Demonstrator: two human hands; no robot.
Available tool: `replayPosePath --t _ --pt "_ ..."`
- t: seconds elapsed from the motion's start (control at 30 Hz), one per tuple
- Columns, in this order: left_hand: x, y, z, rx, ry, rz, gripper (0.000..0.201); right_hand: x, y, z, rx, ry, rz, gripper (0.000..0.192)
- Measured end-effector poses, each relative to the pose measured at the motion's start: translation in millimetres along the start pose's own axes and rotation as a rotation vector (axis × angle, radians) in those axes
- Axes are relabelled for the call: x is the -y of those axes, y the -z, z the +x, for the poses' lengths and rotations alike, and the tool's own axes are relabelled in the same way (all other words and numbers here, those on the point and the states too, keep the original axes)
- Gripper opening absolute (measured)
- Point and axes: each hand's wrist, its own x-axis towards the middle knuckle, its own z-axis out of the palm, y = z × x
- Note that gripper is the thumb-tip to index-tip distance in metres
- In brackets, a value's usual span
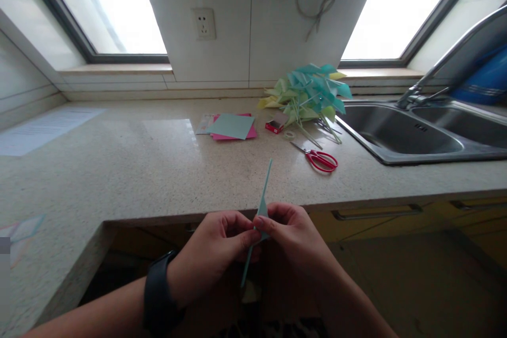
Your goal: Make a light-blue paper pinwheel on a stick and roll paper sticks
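Both my hands meet in front of the counter edge, pinching one thin teal paper sheet (pixel 264 190) seen almost edge-on. My left hand (pixel 216 248), with a dark watch on the wrist, grips it from the left. My right hand (pixel 291 235) holds it from the right, fingertips touching the left hand's. The paper sticks up over the countertop (pixel 158 169) and hangs down below my fingers.
Farther back lie a stack of teal and pink paper squares (pixel 232 127), a small red box (pixel 274 126), a tape roll (pixel 289 135), red scissors (pixel 320 159) and a pile of paper pinwheels (pixel 309 92). A steel sink (pixel 400 134) with a tap is at right. Printed paper (pixel 43 129) lies far left.
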Motion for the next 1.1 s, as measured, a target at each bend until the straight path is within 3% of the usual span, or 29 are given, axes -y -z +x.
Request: replayPosePath --t 0.33,0.57,0.9,1.1 --pt "3 -1.0 2 0.001 0.009 -0.058 0.035 -3 2 2 -0.012 0.007 0.025 0.023" --pt "4 -1.2 0 0.023 -0.013 -0.057 0.034 -1 4 1 0.049 -0.008 0.001 0.022" --pt "-2 4.5 1 0.044 -0.123 0.209 0.024 -1 3 2 -0.089 0.022 -0.121 0.027" --pt "-6 0.9 -3 0.023 -0.065 0.201 0.019 2 2 2 -0.104 0.037 -0.183 0.023"
